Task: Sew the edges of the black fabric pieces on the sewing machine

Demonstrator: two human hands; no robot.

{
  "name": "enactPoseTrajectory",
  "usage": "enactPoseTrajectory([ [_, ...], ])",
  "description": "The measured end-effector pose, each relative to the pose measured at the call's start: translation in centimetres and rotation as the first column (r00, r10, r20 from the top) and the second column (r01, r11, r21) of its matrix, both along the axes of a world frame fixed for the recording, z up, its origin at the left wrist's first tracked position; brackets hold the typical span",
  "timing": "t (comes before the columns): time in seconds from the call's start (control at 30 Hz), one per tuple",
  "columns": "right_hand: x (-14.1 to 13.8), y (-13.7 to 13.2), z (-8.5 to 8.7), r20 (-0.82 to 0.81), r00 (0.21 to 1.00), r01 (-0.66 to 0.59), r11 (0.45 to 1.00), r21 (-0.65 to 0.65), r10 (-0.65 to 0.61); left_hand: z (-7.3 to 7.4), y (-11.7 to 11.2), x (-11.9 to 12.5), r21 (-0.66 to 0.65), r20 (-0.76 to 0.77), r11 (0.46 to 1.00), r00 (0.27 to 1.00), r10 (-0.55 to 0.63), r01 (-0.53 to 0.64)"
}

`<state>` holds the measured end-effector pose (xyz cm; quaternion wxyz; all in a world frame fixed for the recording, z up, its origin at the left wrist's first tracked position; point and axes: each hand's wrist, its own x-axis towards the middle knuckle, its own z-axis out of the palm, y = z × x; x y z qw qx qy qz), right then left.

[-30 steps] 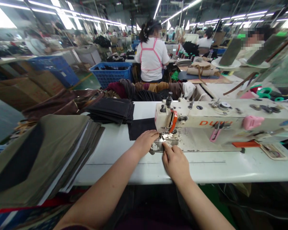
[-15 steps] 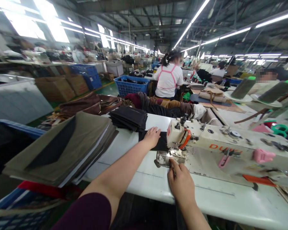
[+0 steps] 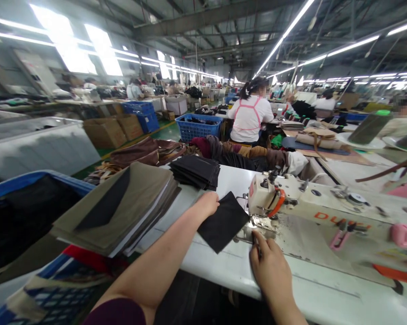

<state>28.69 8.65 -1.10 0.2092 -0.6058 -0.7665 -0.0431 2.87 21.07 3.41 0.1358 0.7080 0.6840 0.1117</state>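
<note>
A square black fabric piece (image 3: 224,222) is pinched at its left edge by my left hand (image 3: 208,204). It lies turned like a diamond, left of the sewing machine's head (image 3: 261,195), one corner close to the presser foot. My right hand (image 3: 271,264) rests at the front of the metal needle plate (image 3: 262,228), its index fingertip by the plate's edge. The fingers of that hand are curled, and something small and dark shows between them that I cannot make out. A pile of black fabric pieces (image 3: 197,171) lies behind my left hand.
Left on the white table (image 3: 223,266) lies a stack of olive panels (image 3: 122,207). Blue baskets (image 3: 50,174) stand at the left. Bunched fabric (image 3: 244,153) runs along the table's back edge, and a person (image 3: 249,115) sits beyond it. Pink snips (image 3: 339,237) sit on the machine arm.
The black piece has come away from under the machine head and turned at an angle. My left hand has shifted from lying flat on it to pinching its edge. The camera view has swung left.
</note>
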Motion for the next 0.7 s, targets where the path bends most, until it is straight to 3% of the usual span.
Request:
enactPoseTrajectory([
  [0.1, 0.0, 0.1, -0.1, 0.007, 1.0, 0.001, 1.0, 0.013, -0.001, -0.1, -1.9, -1.3, -0.061, 0.056, 0.996, 0.996, 0.063, -0.059],
  [0.23, 0.0, 0.0, -0.2, 0.006, 1.0, 0.001, 0.999, 0.04, -0.001, 0.0, -4.4, -2.9, -0.046, 0.148, 0.989, 0.978, 0.144, -0.139],
  [0.37, -0.1, -0.1, -0.1, 0.007, 1.0, 0.001, 1.0, 0.011, -0.001, 1.6, -6.5, -4.5, -0.009, 0.317, 0.997, 0.945, 0.081, -0.082],
  [0.43, -0.1, -0.1, 0.0, 0.012, 1.0, 0.008, 1.0, 0.002, -0.008, 3.0, -6.8, -5.0, 0.045, 0.547, 0.996, 0.836, 0.043, -0.081],
  [0.53, -0.1, 0.0, 0.2, 0.026, 1.0, 0.012, 1.0, 0.0, -0.012, 5.3, -5.7, -5.4, 0.102, 0.874, 0.962, 0.485, 0.035, -0.254],
  [0.6, -0.2, 0.0, 0.2, 0.032, 0.999, 0.011, 1.0, 0.002, -0.011, 6.5, -3.9, -5.8, 0.086, 0.949, 0.902, 0.311, 0.055, -0.423],
  [0.63, -0.2, 0.0, 0.2, 0.032, 0.999, 0.011, 1.0, 0.003, -0.011, 6.9, -2.8, -6.1, 0.068, 0.965, 0.857, 0.251, 0.073, -0.51],
  [0.7, -0.2, -0.1, 0.3, 0.027, 1.0, 0.01, 1.0, 0.005, -0.01, 7.4, -0.4, -7.0, 0.044, 0.974, 0.784, 0.201, 0.104, -0.619],
])
